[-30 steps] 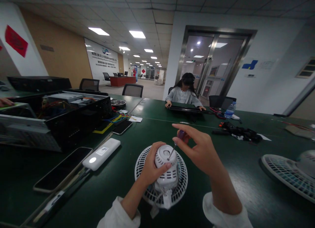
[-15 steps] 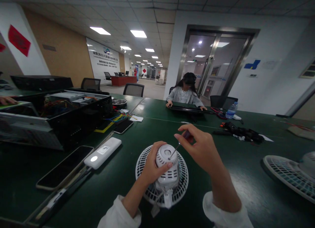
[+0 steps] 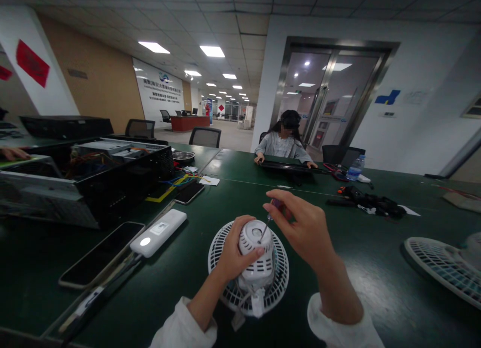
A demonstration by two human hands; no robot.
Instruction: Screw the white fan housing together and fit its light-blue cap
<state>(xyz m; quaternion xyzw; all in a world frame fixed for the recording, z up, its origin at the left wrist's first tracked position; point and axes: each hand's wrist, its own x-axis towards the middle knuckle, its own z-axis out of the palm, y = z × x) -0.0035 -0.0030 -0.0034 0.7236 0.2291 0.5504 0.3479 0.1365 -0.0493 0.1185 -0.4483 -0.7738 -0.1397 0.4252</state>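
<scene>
A white electric fan (image 3: 259, 275) lies grille-down on the green table, its slotted motor housing facing up. My left hand (image 3: 235, 250) wraps round the housing from the left, thumb across its near side. Between the thumb and fingers of my right hand (image 3: 300, 223) is a screwdriver (image 3: 267, 225) with a dark reddish handle. Its thin shaft slants down to the left, and the tip meets the top of the housing beside the round recess. Whether a screw sits under the tip is too small to tell.
Left of the fan lie a white power bank (image 3: 160, 233) with a cable and a phone (image 3: 101, 255). An opened computer case (image 3: 124, 178) stands beyond them. Another fan (image 3: 443, 263) lies at the right edge. Across the table a person (image 3: 283, 142) holds a dark flat panel (image 3: 289, 166).
My right hand and the screwdriver handle have shifted slightly left, so the shaft stands a little steeper. My left hand keeps its hold on the fan.
</scene>
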